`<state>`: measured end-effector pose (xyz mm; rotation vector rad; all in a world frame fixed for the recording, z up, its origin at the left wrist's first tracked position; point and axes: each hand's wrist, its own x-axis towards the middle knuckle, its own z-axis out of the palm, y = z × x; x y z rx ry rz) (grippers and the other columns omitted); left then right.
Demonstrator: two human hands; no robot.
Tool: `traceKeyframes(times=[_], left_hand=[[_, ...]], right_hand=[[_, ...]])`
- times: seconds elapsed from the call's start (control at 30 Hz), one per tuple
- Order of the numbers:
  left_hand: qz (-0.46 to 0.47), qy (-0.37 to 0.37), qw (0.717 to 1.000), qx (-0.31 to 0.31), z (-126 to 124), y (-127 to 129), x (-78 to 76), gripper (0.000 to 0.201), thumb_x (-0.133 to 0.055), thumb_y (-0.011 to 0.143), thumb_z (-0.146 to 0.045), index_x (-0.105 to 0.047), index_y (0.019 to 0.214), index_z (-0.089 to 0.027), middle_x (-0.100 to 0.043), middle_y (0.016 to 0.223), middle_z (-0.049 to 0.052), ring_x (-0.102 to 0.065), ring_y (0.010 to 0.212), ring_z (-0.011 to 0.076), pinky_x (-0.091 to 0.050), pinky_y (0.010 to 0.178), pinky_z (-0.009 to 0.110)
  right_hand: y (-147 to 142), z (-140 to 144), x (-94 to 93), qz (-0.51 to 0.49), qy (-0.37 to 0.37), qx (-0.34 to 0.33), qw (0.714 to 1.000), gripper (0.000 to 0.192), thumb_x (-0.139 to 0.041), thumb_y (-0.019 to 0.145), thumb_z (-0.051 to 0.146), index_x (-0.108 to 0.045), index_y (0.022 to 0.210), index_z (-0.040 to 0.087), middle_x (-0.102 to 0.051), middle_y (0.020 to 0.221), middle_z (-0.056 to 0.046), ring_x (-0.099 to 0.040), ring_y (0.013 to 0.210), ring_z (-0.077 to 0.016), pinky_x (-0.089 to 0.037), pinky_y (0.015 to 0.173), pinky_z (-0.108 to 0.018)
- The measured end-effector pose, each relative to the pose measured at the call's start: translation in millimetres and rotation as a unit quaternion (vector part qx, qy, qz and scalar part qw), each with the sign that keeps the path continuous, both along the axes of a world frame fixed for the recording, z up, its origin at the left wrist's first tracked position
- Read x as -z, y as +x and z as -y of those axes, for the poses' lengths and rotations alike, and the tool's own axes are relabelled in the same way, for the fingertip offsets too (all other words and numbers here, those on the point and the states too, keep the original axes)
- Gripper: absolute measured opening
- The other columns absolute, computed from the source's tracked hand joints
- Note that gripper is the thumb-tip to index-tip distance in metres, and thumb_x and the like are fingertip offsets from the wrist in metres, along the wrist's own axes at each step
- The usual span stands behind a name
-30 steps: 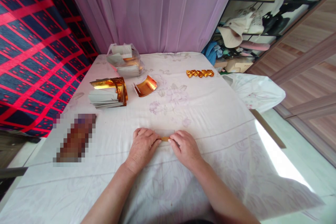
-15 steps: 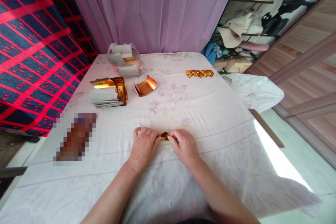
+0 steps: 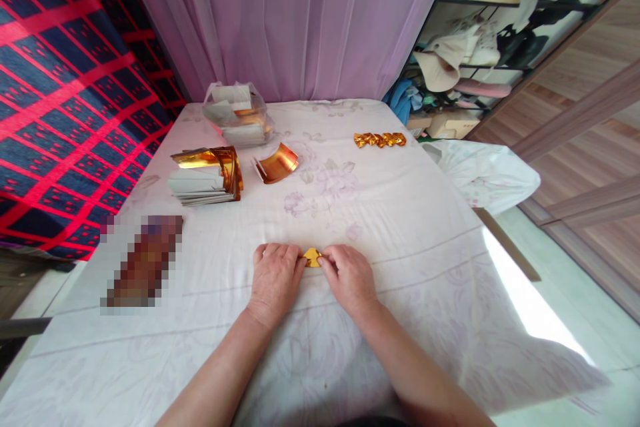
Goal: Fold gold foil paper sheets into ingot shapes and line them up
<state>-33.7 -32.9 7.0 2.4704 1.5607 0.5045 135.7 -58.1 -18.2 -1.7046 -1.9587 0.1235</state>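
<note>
A small folded piece of gold foil paper (image 3: pixel 313 257) lies low over the tablecloth between my two hands. My left hand (image 3: pixel 277 273) pinches its left end between thumb and fingers. On its other end, my right hand (image 3: pixel 351 278) has a matching pinch. The fingertips cover both ends of the foil, so only its bright middle shows. Farther off, a few curved gold foil sheets (image 3: pixel 278 163) rest on the cloth. A row of several folded gold foil pieces (image 3: pixel 380 140) sits at the back right.
A thick stack of foil paper (image 3: pixel 205 180) stands at the left, with a clear plastic bag of more sheets (image 3: pixel 237 117) behind it. A blurred-out flat object (image 3: pixel 145 260) lies at the left edge. A white plastic bag (image 3: pixel 490 173) is beyond the table's right side.
The foil's middle, dark and hollow-looking before, now shows as a bright gold, flatter face. Both hands keep their pinch and have barely shifted.
</note>
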Motion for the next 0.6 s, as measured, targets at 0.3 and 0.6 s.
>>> traceKeyframes(times=[0.3, 0.6], left_hand=[[-0.018, 0.024, 0.999, -0.011, 0.1, 1.1, 4.5, 0.014, -0.053, 0.094, -0.029, -0.058, 0.082, -0.022, -0.068, 0.077, 0.003, -0.058, 0.080, 0.0243, -0.037, 0.080, 0.042], [-0.030, -0.009, 0.999, -0.021, 0.8, 2.7, 2.4, 0.014, -0.054, 0.094, -0.029, -0.060, 0.085, -0.021, -0.068, 0.080, 0.004, -0.058, 0.083, 0.0259, -0.037, 0.079, 0.042]], right_hand=[[-0.2, -0.7, 1.8, 0.016, 0.005, -0.004, 1.000, 0.016, -0.054, 0.093, 0.021, -0.053, 0.076, 0.022, -0.061, 0.072, -0.001, -0.056, 0.070, -0.0179, -0.034, 0.065, -0.030], [-0.2, -0.7, 0.9, 0.023, -0.007, 0.000, 1.000, 0.019, -0.051, 0.095, 0.022, -0.054, 0.075, 0.022, -0.060, 0.073, -0.002, -0.055, 0.071, -0.0182, -0.034, 0.066, -0.031]])
